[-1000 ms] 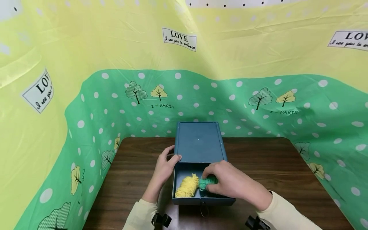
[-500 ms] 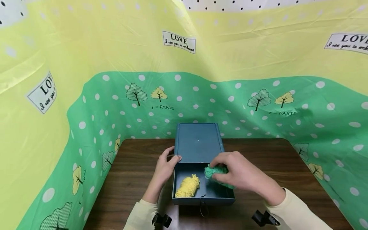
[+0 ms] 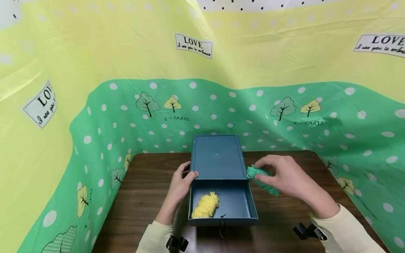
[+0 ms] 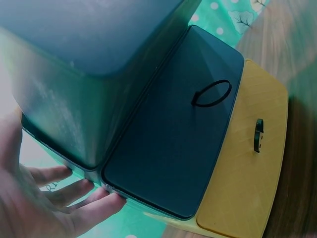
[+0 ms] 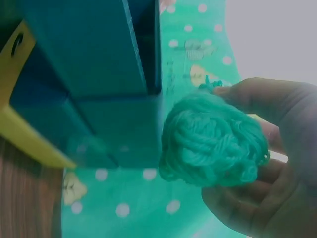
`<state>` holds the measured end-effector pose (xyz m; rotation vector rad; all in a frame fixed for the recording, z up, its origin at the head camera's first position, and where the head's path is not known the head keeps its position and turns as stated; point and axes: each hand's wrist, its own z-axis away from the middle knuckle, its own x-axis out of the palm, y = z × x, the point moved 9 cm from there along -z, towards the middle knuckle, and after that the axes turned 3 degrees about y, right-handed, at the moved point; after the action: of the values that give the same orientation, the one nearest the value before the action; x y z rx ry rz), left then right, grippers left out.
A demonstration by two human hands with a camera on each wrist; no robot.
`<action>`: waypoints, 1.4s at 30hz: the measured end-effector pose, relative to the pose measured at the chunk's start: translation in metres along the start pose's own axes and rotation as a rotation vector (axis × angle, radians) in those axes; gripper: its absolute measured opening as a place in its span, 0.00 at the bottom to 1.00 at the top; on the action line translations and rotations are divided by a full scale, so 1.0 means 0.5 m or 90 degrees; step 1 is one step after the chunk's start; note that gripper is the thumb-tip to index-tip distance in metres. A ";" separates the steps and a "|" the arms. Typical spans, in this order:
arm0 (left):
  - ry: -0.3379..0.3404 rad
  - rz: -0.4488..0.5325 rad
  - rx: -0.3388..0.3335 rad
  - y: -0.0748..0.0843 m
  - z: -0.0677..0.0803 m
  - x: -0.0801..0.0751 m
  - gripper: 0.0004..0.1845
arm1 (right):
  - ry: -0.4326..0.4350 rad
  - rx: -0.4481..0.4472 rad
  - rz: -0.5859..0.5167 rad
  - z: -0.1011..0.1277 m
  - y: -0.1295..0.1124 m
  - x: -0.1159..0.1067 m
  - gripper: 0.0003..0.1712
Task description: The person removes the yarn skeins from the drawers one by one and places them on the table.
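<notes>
The right hand [image 3: 289,177] pinches a small bundle of green yarn [image 3: 261,178] between thumb and curled fingers, holding it in the air just right of the blue box [image 3: 217,156], above the surface [image 3: 145,196]. The yarn looks light, soft and springy; it should squash under pressure, and loose strands could snag, so a grip around its middle suits it best. The left hand [image 3: 180,186] rests with relaxed, nearly straight fingers against the box's left wall. Just inside that hand, a fuzzy yellow yarn bundle [image 3: 205,205] lies in the smooth, rigid open drawer [image 3: 235,203].
</notes>
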<state>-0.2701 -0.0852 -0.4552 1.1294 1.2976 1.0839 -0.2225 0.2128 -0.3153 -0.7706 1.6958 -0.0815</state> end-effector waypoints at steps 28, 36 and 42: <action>0.008 -0.009 0.012 -0.001 0.007 -0.005 0.31 | 0.011 0.236 -0.061 0.050 0.323 0.213 0.17; 0.013 0.000 0.011 0.000 0.006 0.002 0.31 | 0.014 0.283 -0.053 0.080 0.379 0.274 0.19; 0.017 0.000 0.020 0.002 0.006 0.000 0.31 | 0.024 0.302 -0.043 0.088 0.400 0.302 0.19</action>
<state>-0.2673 -0.0851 -0.4545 1.1415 1.3392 1.0847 -0.2822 0.3037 -0.5450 -0.4704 1.5975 -0.5282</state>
